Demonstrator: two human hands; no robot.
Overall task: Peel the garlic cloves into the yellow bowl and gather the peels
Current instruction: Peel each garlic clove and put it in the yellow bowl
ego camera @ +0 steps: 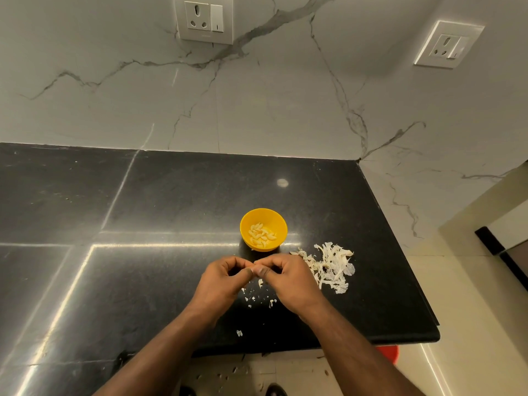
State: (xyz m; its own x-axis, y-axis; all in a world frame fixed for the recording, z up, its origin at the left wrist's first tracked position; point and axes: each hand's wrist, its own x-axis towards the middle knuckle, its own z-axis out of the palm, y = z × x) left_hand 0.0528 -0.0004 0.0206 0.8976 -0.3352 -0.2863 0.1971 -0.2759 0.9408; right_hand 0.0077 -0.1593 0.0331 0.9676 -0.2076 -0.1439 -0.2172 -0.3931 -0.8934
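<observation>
The garlic clove (252, 264) is pinched between the fingertips of both hands just in front of the yellow bowl (263, 215), and almost all of it is hidden; only a sliver shows where the thumbs meet. The left hand (225, 278) and right hand (285, 277) face each other with fingers curled inward and thumbnails touching, wrists raised above the black counter (160, 195), forearms running back toward the lower edge of the view. The bowl sits upright with a small heap of peeled cloves (262, 234) in its bottom. A pile of peels (328, 267) lies just right of the right hand, partly covered by it, and small peel scraps (257, 298) lie under and between the wrists. The counter's right edge runs close beside the pile, its near edge just below the forearms, with more scraps on the floor (471, 324). Wide open counter stretches to the left. Two wall sockets (204, 20) sit on the marble wall (257, 104) behind.
</observation>
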